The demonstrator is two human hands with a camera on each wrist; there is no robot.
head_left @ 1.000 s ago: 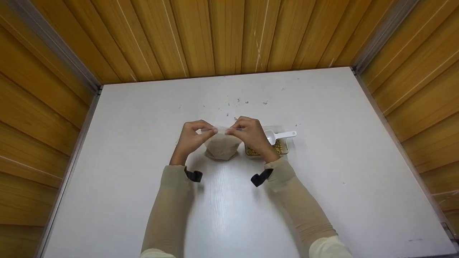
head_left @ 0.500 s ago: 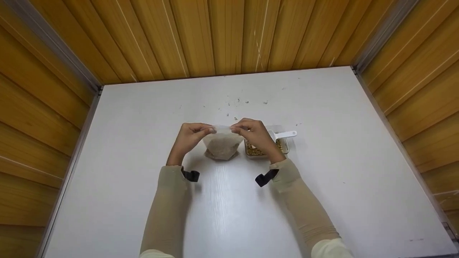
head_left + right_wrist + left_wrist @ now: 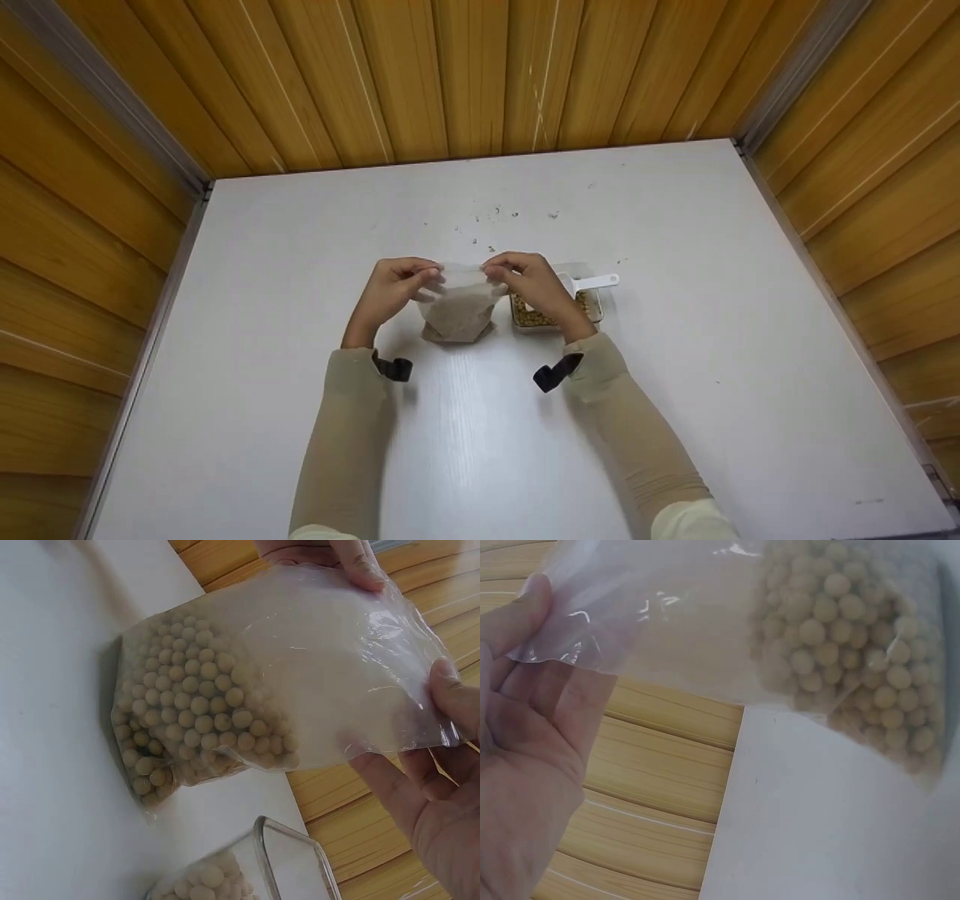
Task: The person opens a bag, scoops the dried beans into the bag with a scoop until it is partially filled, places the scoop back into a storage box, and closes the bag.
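Note:
A translucent plastic bag (image 3: 456, 311) stands on the white table, its lower half full of round, pale soybeans (image 3: 195, 697). My left hand (image 3: 394, 289) pinches the bag's top left corner between thumb and fingers; the left wrist view shows the thumb (image 3: 529, 611) over the film. At the opposite top corner my right hand (image 3: 534, 283) pinches the film, with its fingers (image 3: 397, 795) behind the bag. The upper part of the bag is held up flat between both hands and has no beans in it.
A clear rectangular container (image 3: 559, 328) with more soybeans stands right of the bag, partly hidden by my right hand. A white scoop (image 3: 598, 281) lies across it, handle pointing right. Small dark specks (image 3: 491, 217) dot the table behind. Wooden panels (image 3: 472, 75) wall the back and sides.
Both hands have spread apart along the bag's top edge, the left one moving further left. The bag has shifted slightly left and toward me. Container and scoop have stayed put.

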